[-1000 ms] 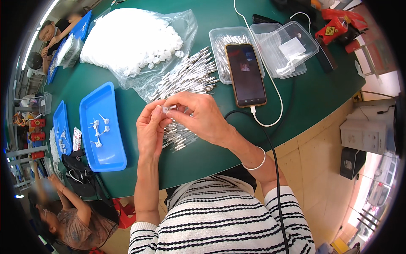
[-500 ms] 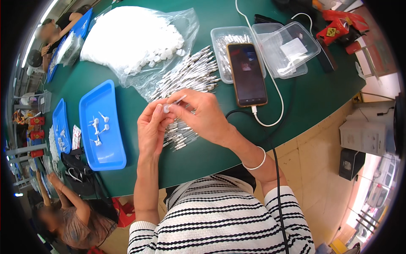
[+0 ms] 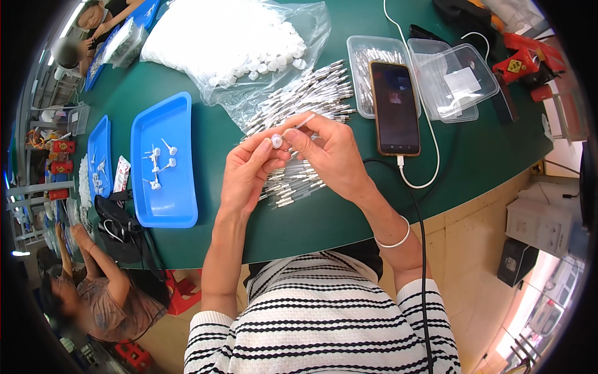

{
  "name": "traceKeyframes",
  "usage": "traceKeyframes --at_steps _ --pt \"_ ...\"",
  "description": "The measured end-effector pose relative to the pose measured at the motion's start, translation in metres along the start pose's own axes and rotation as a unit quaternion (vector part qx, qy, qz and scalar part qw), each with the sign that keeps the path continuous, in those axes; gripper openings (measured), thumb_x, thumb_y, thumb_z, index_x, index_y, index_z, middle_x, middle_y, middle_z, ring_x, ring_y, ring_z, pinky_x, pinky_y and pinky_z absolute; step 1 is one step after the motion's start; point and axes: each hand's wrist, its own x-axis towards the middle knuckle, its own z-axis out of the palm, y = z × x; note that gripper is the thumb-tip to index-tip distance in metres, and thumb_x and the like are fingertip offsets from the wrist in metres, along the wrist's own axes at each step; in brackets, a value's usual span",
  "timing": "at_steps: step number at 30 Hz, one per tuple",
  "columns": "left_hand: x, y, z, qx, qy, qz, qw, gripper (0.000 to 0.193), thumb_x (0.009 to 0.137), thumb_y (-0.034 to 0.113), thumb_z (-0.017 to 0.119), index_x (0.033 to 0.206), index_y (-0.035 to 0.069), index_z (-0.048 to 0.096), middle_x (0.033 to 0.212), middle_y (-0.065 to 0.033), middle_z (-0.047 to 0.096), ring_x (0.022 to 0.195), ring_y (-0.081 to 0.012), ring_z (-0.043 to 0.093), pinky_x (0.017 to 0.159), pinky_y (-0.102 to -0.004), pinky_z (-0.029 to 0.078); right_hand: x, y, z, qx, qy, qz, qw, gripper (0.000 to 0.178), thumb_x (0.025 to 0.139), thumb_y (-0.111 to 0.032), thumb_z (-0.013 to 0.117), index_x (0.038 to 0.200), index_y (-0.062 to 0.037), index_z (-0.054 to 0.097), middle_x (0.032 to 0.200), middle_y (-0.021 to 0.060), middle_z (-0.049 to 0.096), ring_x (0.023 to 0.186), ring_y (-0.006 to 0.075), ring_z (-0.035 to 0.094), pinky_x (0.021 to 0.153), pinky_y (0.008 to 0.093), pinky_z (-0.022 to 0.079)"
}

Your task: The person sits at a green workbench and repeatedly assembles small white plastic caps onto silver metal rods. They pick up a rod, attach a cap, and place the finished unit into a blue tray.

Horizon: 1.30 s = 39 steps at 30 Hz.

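Over the green table, my left hand [image 3: 244, 169] pinches a small white plastic cap [image 3: 277, 142] between thumb and fingers. My right hand [image 3: 333, 159] is closed on a thin whitish rod [image 3: 304, 121], its upper end sticking out past the fingers. The two pieces are close together; whether the rod's hidden end touches the cap I cannot tell. Beneath and beyond my hands spreads a heap of slim white and metal rods [image 3: 321, 90]. Left of them, a blue tray [image 3: 165, 209] bears several capped rods [image 3: 155, 163].
A clear bag [image 3: 316, 28] of white caps lies at the back. A phone [image 3: 396, 112] on a white cable [image 3: 430, 181] leans by a clear tub [image 3: 361, 43] of rods. Clear lids [image 3: 479, 93] lie rightward. A smaller blue tray [image 3: 99, 131] and black bag [image 3: 118, 230] are left, near co-workers.
The whole view has shifted, so the table's things appear farther right and slightly higher. My hands still hold the cap and the rod close together; the cap's face shows more plainly.
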Motion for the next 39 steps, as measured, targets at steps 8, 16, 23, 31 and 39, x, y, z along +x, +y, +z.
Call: traceKeyframes --at_steps 8,16,23,31,39 --pt "0.0011 -0.0019 -0.0005 -0.005 -0.009 -0.009 1.0 0.031 0.097 0.016 0.052 0.119 -0.005 0.058 0.094 -0.01 0.067 0.08 -0.0141 0.066 0.074 -0.0242 0.056 -0.0008 0.0026 0.0015 0.029 0.005 -0.004 1.0 0.012 0.09 -0.009 0.061 0.094 0.0018 0.065 0.075 0.0069 0.066 0.064 0.0086 0.06 0.058 0.0225 0.05" --pt "0.0013 -0.0038 -0.002 0.004 -0.006 -0.005 1.0 0.031 0.097 0.018 0.053 0.117 -0.005 0.059 0.092 -0.0105 0.067 0.078 -0.0148 0.067 0.072 -0.025 0.057 -0.0007 -0.0006 0.0005 -0.022 0.001 -0.013 1.0 0.011 0.089 -0.01 0.061 0.092 -0.0007 0.066 0.072 0.0066 0.065 0.058 0.01 0.055 0.053 0.0247 0.044" --pt "0.0014 -0.0038 0.001 0.012 0.003 0.0 1.0 0.03 0.097 0.018 0.053 0.117 -0.004 0.06 0.1 -0.0132 0.067 0.083 -0.0165 0.068 0.072 -0.0249 0.057 -0.0015 0.0017 0.0002 -0.034 0.002 -0.019 0.999 0.011 0.088 -0.012 0.062 0.09 -0.0021 0.065 0.07 0.0069 0.062 0.057 0.0125 0.054 0.054 0.0262 0.043" --pt "0.0017 -0.0034 -0.0007 -0.005 0.001 0.006 1.0 0.025 0.097 0.014 0.052 0.114 -0.003 0.059 0.098 -0.0128 0.067 0.085 -0.0165 0.068 0.072 -0.024 0.057 -0.0017 -0.0009 0.0012 -0.046 0.004 -0.031 0.998 0.01 0.088 -0.011 0.062 0.091 -0.0018 0.065 0.073 0.0078 0.063 0.06 0.0156 0.057 0.057 0.0277 0.045" --pt "0.0022 -0.0036 0.0009 0.0 0.008 0.014 1.0 0.022 0.097 0.012 0.053 0.112 -0.002 0.058 0.097 -0.0113 0.066 0.086 -0.0164 0.067 0.073 -0.0245 0.057 -0.0023 -0.0031 0.0006 -0.067 0.0 -0.034 0.997 0.01 0.088 -0.009 0.061 0.093 -0.0018 0.065 0.076 0.0083 0.064 0.064 0.0183 0.06 0.059 0.0287 0.047"
